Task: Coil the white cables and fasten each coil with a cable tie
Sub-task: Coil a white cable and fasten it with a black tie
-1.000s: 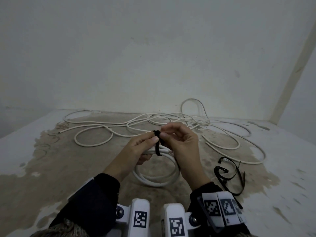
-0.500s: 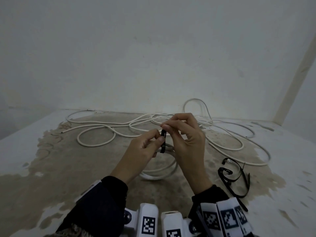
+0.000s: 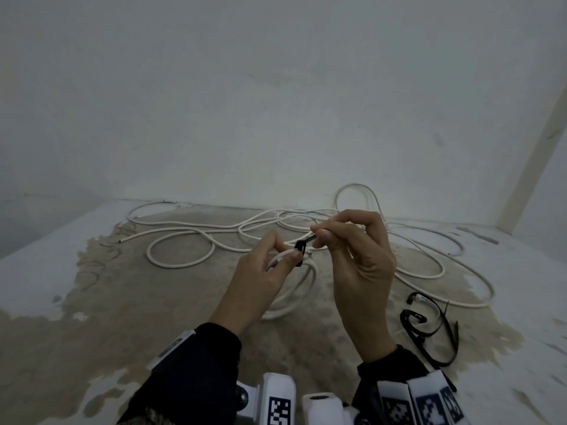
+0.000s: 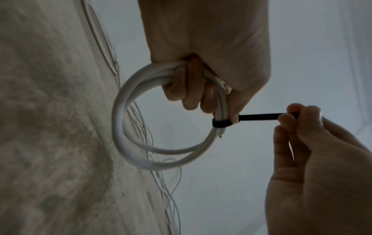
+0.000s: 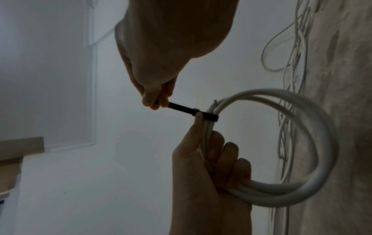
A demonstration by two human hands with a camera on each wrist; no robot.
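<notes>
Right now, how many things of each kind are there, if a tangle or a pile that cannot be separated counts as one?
White cable coil: 1
Black cable tie around that coil: 1
Tangle of loose white cable (separate cables cannot be told apart): 1
Pile of spare black cable ties (exact number unclear): 1
Total: 4

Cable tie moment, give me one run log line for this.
step: tightening tie | left hand: grips coil | right hand: pinches tie tail, tie looped round coil | loose cables, spare ties on floor
</notes>
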